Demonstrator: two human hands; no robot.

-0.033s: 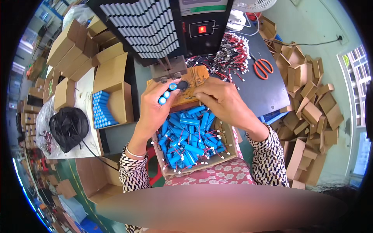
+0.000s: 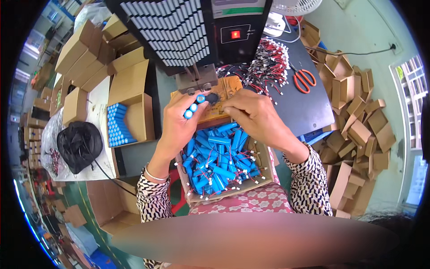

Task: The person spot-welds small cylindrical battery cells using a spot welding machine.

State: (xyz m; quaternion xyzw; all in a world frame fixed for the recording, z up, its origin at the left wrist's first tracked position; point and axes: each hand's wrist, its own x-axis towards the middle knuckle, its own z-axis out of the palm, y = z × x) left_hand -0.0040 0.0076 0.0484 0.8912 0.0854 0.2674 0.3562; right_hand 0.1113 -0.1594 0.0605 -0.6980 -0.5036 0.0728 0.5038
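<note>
Lap cloth [image 2: 251, 199]: flowered fabric nearest to us, with the box resting on it.

Box of finished cells [image 2: 264, 177]: open cardboard box at our lap, heaped with blue batteries [image 2: 219, 161] that carry thin red and black leads with white plugs.

Left hand [image 2: 179, 123]: closed around a few blue cells [image 2: 193, 106], end caps facing up, fingers wrapped snugly and nothing loose; the cells sit just at the near edge of the wooden block.

Right hand [image 2: 257, 116]: fingertips pinched together low on the wooden block [image 2: 221, 101]; we cannot tell whether they hold a wire or only press the surface.

Handling note: in our judgement, we should keep the cell upright and square under the two metal pins [image 2: 199, 85], steady the lead with the pinching fingers, and keep fingertips off the pins themselves.

Side box [image 2: 134, 107]: cardboard carton to our left, holding a neat row of bare blue cells [image 2: 117, 125].

Black bag [image 2: 79, 144]: bunched plastic further left, beside the carton.

Machine [image 2: 237, 31]: dark housing behind the block with a lit red display.

Wire pile [image 2: 268, 62]: red and black leads heaped on the dark tabletop, orange scissors [image 2: 304, 80] just beside them.

Flat cartons [image 2: 358, 121]: folded cardboard scattered on the floor to our right.
</note>
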